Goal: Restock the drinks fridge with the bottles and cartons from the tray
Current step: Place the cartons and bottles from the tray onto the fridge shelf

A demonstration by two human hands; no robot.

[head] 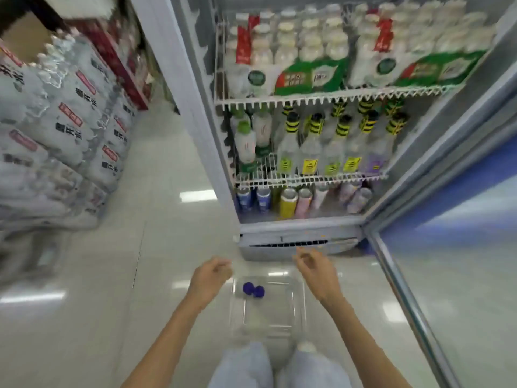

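Shop aisle, pale tiled floor [156,247]; fridge [302,231] door swung wide for access. Clear tray [299,309] on floor below, two purple-capped bottles [253,289] left inside. Left hand [209,278] and right hand [319,273] above tray, grip loosely curled, empty.

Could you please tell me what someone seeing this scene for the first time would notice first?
The open drinks fridge fills the upper middle, its middle shelf lined with clear bottles with yellow-and-black striped caps and white bottles packed above. Below, the left hand and right hand hang empty over a clear tray on the floor, where two purple caps stand out. Shrink-wrapped water packs are stacked at the left.
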